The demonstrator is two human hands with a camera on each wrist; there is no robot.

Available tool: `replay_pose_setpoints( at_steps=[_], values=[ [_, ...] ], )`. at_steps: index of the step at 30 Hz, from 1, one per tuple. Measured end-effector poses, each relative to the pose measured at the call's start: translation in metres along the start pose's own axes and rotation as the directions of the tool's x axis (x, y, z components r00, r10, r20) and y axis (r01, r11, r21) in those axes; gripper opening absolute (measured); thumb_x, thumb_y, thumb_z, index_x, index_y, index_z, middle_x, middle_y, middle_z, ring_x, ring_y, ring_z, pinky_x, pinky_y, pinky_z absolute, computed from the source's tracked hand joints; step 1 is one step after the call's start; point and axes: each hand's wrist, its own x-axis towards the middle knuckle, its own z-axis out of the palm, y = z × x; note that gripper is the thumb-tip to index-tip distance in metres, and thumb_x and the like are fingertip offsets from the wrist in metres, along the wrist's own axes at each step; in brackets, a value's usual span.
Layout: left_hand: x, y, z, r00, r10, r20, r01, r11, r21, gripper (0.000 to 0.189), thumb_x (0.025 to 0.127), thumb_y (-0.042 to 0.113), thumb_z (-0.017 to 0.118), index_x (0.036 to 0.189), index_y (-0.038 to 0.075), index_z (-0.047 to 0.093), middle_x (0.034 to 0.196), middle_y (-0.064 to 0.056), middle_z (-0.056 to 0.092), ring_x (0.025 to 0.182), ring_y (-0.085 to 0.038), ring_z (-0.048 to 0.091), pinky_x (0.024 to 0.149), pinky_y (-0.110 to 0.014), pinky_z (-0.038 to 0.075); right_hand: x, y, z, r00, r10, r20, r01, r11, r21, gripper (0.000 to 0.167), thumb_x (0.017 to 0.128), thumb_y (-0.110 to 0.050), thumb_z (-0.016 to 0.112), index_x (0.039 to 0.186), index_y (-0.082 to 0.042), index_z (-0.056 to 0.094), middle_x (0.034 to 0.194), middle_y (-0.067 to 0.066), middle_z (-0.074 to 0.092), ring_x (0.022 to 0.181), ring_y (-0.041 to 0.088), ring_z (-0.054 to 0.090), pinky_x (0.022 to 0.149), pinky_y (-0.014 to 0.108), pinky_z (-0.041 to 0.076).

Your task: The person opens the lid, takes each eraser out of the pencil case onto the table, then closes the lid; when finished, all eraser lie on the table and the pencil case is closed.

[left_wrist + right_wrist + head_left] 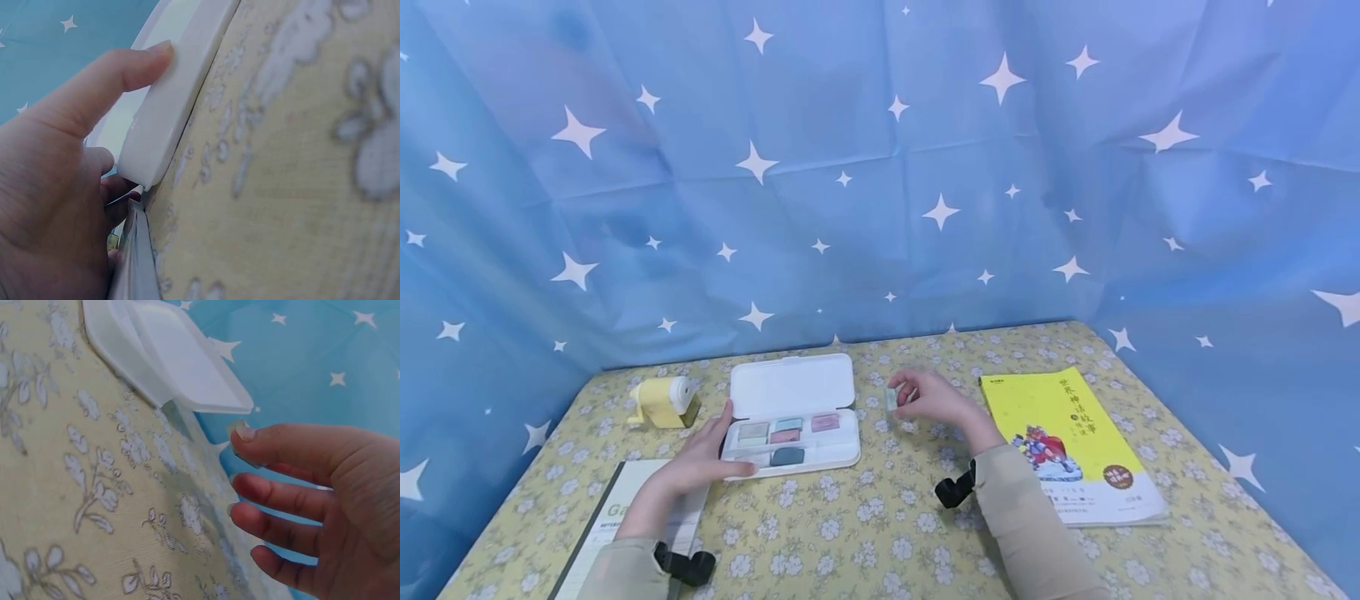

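Note:
A white plastic case (793, 462) lies with its lid (792, 385) raised, and several small blocks like erasers sit in it. These are pink (825, 422), pale green (789, 424), greyish (753, 432) and dark grey-green (787, 456). My left hand (703, 454) grips the case at its left end. In the left wrist view its thumb (147, 65) lies on the front wall and the other fingers are partly hidden behind. Right of the case, my right hand (936, 398) pinches a small pale green block (891, 399) between thumb and forefinger, the other fingers loosely bent.
A yellow pencil sharpener (662, 403) stands to the case's left. Under my left forearm lies a notebook (628, 508). A yellow-covered book (1052, 417) lies by my right forearm. The floral tablecloth (850, 542) meets a blue starry curtain (865, 208) behind.

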Motion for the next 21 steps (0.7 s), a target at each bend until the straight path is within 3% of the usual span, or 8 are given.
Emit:
replay_pose_setpoints(
  at_steps=[13,21],
  values=[
    [0.000,-0.001,-0.001,1.000,0.021,-0.016,-0.021,1.000,0.001,0.121,0.078,0.049,0.077,0.155,0.003,-0.004,0.155,-0.032,0.009,0.139,-0.054,0.004,0.103,-0.074,0.007,0.008,0.011,0.011,0.996,0.093,0.008,-0.093,0.994,-0.062,0.039,0.081,-0.013,0.079,0.117,-0.010,0.064,0.083,0.003,0.060,0.072,0.019,0.055,0.063,0.033,0.047],
    [-0.001,-0.002,0.000,1.000,0.012,-0.014,-0.012,1.000,0.002,0.121,0.077,0.049,0.077,0.154,0.003,-0.004,0.155,-0.032,0.009,0.138,-0.056,0.004,0.103,-0.074,0.010,0.010,0.011,0.015,0.998,0.062,0.009,-0.061,0.992,-0.114,0.040,0.079,-0.012,0.080,0.116,-0.007,0.064,0.079,0.002,0.059,0.067,0.017,0.054,0.061,0.032,0.046]
  ],
)
